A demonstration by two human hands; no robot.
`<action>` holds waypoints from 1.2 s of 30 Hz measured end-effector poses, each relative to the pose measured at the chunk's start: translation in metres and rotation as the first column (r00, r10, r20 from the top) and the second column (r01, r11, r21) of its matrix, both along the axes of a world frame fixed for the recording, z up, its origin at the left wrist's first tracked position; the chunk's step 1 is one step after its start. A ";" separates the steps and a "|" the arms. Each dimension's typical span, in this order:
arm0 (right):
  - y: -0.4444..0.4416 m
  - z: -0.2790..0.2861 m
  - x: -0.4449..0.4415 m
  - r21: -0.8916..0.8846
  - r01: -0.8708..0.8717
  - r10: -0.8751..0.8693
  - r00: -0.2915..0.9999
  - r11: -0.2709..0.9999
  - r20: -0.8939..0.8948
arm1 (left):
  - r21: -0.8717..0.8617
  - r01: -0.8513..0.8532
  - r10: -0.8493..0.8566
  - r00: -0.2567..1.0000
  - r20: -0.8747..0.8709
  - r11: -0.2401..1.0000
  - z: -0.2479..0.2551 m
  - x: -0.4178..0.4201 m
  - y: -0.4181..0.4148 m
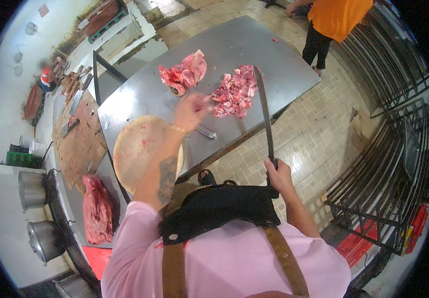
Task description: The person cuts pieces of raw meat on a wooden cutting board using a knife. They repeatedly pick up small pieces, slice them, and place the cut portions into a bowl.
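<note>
My right hand (280, 174) grips the black handle of a long, narrow-bladed knife (263, 108). Its blade points away from me, its tip beside a pile of chopped raw meat (235, 93) on the steel table. My left hand (192, 110) is blurred at the pile's left edge; whether its fingers hold a piece cannot be made out. Beneath that hand a tool with a metal handle (207, 132) lies on the table, partly hidden. Beyond it sits a larger raw cut with bone (184, 72). A round chopping board (140, 149) lies under my left forearm.
At left, a worn wooden board (80, 138) bears a cleaver (75, 102) and a smaller blade (69, 127). A big raw cut (97, 212) lies near it. Metal racks (371, 178) stand at right. A person in orange (339, 18) is beyond the steel table (233, 41); another figure is far left.
</note>
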State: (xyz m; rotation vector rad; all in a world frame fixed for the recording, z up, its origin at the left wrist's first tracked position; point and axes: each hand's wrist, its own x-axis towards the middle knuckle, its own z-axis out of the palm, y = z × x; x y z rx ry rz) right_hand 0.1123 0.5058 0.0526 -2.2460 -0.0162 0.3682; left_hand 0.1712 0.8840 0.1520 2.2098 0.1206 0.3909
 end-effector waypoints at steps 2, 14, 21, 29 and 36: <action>-0.001 0.003 -0.007 0.012 0.043 -0.042 0.999 0.999 -0.029 | 0.057 -0.016 0.012 0.998 0.060 0.998 0.004 0.034 0.000; 0.004 0.045 -0.057 -0.245 0.163 -0.238 0.917 0.956 -0.320 | 0.309 -0.539 0.610 0.577 -0.542 0.784 -0.164 0.179 0.213; 0.027 0.018 -0.056 -0.162 0.162 -0.183 0.975 0.973 -0.125 | 0.419 -0.195 0.333 0.898 -0.287 0.887 -0.137 0.241 0.270; 0.061 0.049 -0.031 -0.018 0.069 -0.070 0.996 0.997 -0.056 | 0.152 -0.168 0.192 0.969 -0.157 0.974 0.081 0.185 0.235; 0.085 0.063 -0.005 0.088 -0.137 0.147 0.983 0.987 -0.113 | 0.697 -0.179 0.175 0.982 0.077 0.695 0.182 0.020 0.176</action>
